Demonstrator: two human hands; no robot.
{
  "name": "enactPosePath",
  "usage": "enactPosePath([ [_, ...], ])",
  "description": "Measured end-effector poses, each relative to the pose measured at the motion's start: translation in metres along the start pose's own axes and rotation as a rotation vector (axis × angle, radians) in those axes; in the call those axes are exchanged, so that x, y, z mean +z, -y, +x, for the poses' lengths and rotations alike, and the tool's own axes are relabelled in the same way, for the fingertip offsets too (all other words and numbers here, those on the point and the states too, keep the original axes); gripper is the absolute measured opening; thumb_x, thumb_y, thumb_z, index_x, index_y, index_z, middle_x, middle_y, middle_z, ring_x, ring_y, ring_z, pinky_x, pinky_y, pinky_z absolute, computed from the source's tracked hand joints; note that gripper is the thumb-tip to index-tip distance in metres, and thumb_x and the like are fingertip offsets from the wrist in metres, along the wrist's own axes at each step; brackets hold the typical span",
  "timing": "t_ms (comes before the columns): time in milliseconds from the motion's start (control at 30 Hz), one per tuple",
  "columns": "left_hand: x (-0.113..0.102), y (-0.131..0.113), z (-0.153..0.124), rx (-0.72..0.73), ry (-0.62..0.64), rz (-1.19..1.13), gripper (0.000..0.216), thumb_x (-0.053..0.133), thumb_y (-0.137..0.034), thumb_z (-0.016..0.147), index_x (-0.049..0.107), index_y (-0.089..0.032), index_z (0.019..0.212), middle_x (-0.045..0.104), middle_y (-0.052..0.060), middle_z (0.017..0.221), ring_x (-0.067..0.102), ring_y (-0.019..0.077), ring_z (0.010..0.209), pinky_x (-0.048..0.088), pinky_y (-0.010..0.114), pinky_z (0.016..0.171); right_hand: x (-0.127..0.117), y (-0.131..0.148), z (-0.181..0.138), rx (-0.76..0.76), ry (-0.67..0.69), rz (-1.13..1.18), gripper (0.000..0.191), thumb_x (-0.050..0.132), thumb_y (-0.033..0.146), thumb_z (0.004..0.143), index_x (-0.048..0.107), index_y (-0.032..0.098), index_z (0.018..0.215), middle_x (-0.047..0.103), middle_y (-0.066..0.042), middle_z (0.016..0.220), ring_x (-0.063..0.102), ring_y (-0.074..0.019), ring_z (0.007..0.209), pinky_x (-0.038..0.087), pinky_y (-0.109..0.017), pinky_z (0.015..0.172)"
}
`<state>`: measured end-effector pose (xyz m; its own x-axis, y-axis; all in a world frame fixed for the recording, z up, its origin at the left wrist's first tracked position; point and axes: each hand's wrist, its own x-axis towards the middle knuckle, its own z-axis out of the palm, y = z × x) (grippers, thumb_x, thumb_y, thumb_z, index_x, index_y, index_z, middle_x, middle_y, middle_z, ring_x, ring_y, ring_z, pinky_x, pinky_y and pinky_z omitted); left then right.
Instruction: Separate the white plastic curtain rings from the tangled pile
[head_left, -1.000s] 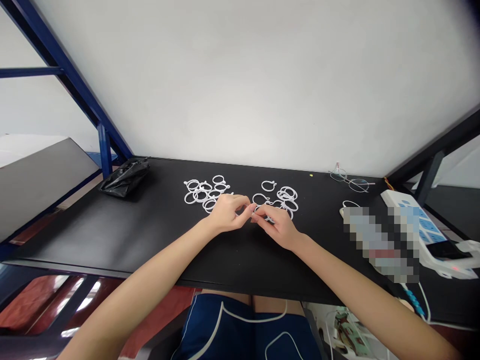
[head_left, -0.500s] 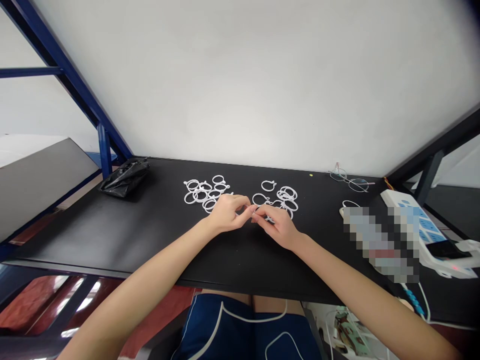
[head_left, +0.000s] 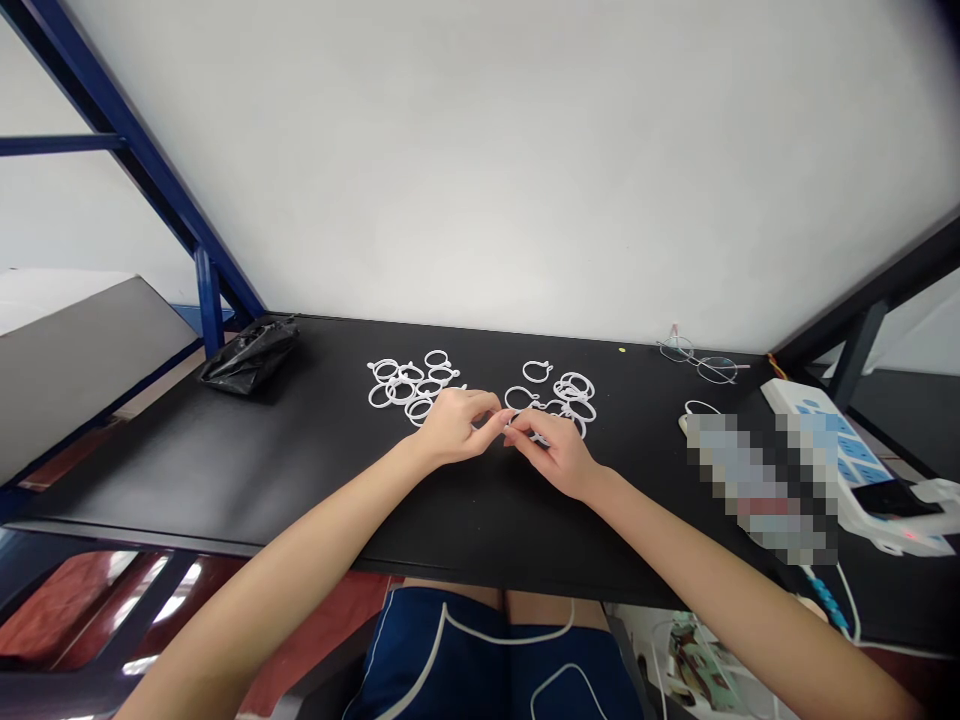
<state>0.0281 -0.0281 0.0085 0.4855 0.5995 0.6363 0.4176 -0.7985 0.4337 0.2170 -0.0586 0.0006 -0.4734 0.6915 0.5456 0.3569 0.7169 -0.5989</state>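
Pinching a mostly hidden white piece [head_left: 507, 429] between left fingers [head_left: 489, 432] and right fingers [head_left: 529, 421] — risked dropping it through tip-only hold.

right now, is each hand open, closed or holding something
Left hand: pinched closed, seemingly on a white ring, mostly hidden.
Right hand: pinched closed, seemingly on that same ring.

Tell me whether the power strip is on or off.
On, it seems: a small red light glows at the near end of the power strip. The switch itself I cannot make out.
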Motion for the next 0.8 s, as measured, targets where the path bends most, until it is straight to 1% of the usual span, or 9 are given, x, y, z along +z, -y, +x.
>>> enactPosePath([
  [267, -0.0005, 0.0000, -0.0001, 0.002, 0.008, 0.000, 0.039, 0.041, -0.035, 0.093, 0.055, -0.016, 0.062, 0.043, -0.003, 0.050, 0.038, 0.0078, 0.046, 0.031, 0.022, 0.048, 0.0002, -0.0006, -0.0008, -0.022, -0.010, -0.006, 0.018, 0.050, 0.025, 0.097, 0.057, 0.021, 0.081, 0.064, -0.001, 0.072, 0.060, -0.0129, 0.065, 0.048, -0.027, 0.063],
  [500, -0.0017, 0.0000, 0.0006, 0.008, 0.026, 0.038, 0.040, 0.041, -0.038, 0.093, 0.055, -0.016, 0.062, 0.048, -0.003, 0.050, 0.041, 0.0080, 0.045, 0.031, 0.022, 0.048, 0.0001, -0.0003, -0.0004, -0.029, -0.005, -0.021, 0.019, 0.047, 0.026, 0.098, 0.056, 0.021, 0.082, 0.064, -0.002, 0.073, 0.061, -0.0134, 0.066, 0.049, -0.027, 0.064],
  [667, -0.0043, 0.0045, 0.0014, 0.034, 0.100, 0.126, 0.040, 0.042, -0.043, 0.092, 0.056, -0.016, 0.065, 0.058, 0.000, 0.056, 0.047, 0.0095, 0.047, 0.031, 0.022, 0.048, 0.0015, -0.0026, -0.0006, 0.003, 0.019, -0.088, 0.021, 0.045, 0.029, 0.098, 0.057, 0.021, 0.082, 0.063, -0.002, 0.074, 0.059, -0.0143, 0.065, 0.049, -0.028, 0.061],
  [800, -0.0055, 0.0058, 0.0033, 0.023, 0.133, 0.246, 0.042, 0.042, -0.048, 0.092, 0.056, -0.016, 0.068, 0.060, 0.001, 0.062, 0.049, 0.0107, 0.049, 0.028, 0.024, 0.048, -0.0006, -0.0031, 0.0011, 0.004, 0.000, -0.148, 0.014, 0.050, 0.026, 0.095, 0.058, 0.021, 0.084, 0.062, -0.002, 0.074, 0.059, -0.0157, 0.068, 0.049, -0.029, 0.064],
])
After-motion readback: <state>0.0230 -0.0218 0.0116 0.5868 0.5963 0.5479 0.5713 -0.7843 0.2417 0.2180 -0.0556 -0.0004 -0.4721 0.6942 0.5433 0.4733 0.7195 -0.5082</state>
